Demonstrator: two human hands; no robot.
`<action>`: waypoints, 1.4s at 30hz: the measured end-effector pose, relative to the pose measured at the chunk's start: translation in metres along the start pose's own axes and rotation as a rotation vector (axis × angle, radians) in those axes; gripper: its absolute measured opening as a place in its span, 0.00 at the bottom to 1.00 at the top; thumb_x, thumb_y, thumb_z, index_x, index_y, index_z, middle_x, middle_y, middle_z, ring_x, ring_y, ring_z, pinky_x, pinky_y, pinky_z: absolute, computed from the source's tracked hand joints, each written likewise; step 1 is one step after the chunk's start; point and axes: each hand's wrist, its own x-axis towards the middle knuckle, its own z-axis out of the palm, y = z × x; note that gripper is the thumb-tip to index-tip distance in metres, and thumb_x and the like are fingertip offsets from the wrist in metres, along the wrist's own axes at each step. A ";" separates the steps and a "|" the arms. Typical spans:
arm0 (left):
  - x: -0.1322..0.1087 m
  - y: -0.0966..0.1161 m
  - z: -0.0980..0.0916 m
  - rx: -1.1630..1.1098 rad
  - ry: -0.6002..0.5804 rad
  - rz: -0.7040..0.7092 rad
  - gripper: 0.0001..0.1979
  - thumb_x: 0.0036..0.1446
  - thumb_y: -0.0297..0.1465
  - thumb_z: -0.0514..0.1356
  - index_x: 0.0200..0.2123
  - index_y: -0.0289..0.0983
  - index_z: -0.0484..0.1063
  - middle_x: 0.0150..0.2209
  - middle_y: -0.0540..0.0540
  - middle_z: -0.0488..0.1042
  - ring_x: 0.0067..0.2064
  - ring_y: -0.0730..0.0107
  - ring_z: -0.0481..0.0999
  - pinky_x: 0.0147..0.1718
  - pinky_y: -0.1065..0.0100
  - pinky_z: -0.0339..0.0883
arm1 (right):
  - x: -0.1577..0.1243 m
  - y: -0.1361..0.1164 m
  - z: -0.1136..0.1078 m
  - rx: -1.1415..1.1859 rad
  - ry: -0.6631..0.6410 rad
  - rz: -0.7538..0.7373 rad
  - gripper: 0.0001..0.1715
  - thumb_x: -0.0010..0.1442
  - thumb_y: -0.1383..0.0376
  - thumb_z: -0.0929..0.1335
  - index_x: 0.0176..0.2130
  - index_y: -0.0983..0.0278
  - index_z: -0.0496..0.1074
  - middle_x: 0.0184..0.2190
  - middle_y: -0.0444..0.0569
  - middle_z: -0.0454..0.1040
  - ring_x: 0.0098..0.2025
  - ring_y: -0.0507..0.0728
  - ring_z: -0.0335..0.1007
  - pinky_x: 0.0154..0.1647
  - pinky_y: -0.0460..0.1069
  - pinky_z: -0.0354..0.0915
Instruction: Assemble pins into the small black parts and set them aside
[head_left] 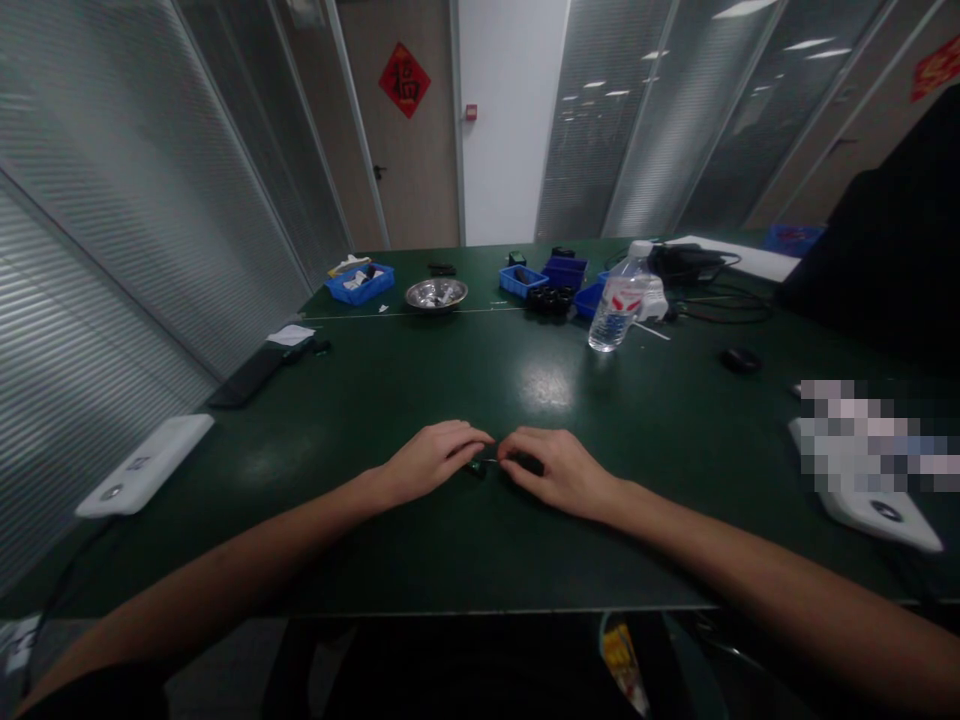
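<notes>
Both hands meet low over the middle of a dark green table (450, 390). My left hand (435, 462) comes in from the left, its fingers pressed together and bent over a small dark piece (477, 468) with a greenish glint. The piece shows just under the fingertips and thumb. Facing it, my right hand (559, 470) has its thumb and fingers curled into a pinch. Dark shade fills the gap inside that grip, so what it holds is unclear. A thin pale line shows between the two sets of fingertips.
At the back are a metal bowl (436, 294), a blue basket (361, 285) and several blue trays. A water bottle (621, 298) stands right of centre, before cables. A black mouse (741, 360) lies right. White devices lie left (147, 466) and right (885, 510).
</notes>
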 end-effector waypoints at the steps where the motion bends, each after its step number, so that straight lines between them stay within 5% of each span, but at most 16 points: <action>1: 0.000 0.000 0.000 -0.004 0.010 -0.005 0.15 0.73 0.31 0.50 0.55 0.38 0.73 0.47 0.43 0.75 0.49 0.65 0.74 0.49 0.64 0.67 | 0.000 0.000 0.000 -0.005 0.001 0.002 0.09 0.66 0.66 0.67 0.47 0.61 0.74 0.41 0.47 0.77 0.37 0.53 0.73 0.41 0.48 0.66; 14: 0.002 0.003 -0.009 -0.080 -0.136 0.044 0.15 0.63 0.36 0.64 0.50 0.38 0.75 0.46 0.42 0.73 0.47 0.61 0.73 0.47 0.63 0.67 | 0.000 -0.002 -0.002 -0.064 0.016 0.028 0.08 0.65 0.66 0.67 0.44 0.61 0.74 0.39 0.47 0.76 0.36 0.54 0.72 0.38 0.48 0.64; 18: 0.002 -0.002 -0.007 -0.134 -0.069 -0.018 0.12 0.66 0.35 0.62 0.49 0.36 0.76 0.43 0.43 0.73 0.40 0.66 0.73 0.40 0.66 0.68 | 0.000 -0.001 -0.002 -0.081 0.014 0.040 0.08 0.66 0.64 0.66 0.44 0.61 0.74 0.39 0.47 0.76 0.34 0.54 0.71 0.36 0.48 0.63; 24: 0.002 -0.001 -0.006 -0.144 -0.017 0.027 0.13 0.66 0.34 0.63 0.51 0.37 0.77 0.45 0.43 0.75 0.47 0.64 0.74 0.47 0.64 0.67 | -0.001 0.001 0.000 -0.078 0.025 0.039 0.07 0.66 0.64 0.66 0.43 0.61 0.74 0.38 0.47 0.75 0.34 0.53 0.70 0.37 0.48 0.63; 31: -0.001 -0.003 -0.005 -0.138 0.037 -0.034 0.13 0.64 0.36 0.65 0.49 0.36 0.77 0.43 0.45 0.76 0.37 0.71 0.72 0.35 0.70 0.65 | 0.000 0.002 0.000 -0.077 0.031 0.058 0.07 0.66 0.65 0.66 0.43 0.62 0.74 0.38 0.47 0.75 0.34 0.53 0.69 0.36 0.48 0.62; 42: -0.005 -0.006 -0.002 -0.181 0.123 0.185 0.11 0.65 0.31 0.64 0.49 0.35 0.80 0.43 0.41 0.77 0.44 0.66 0.77 0.44 0.66 0.71 | -0.003 -0.004 0.001 0.019 0.054 0.010 0.06 0.68 0.65 0.66 0.43 0.62 0.72 0.38 0.46 0.73 0.34 0.53 0.68 0.36 0.48 0.62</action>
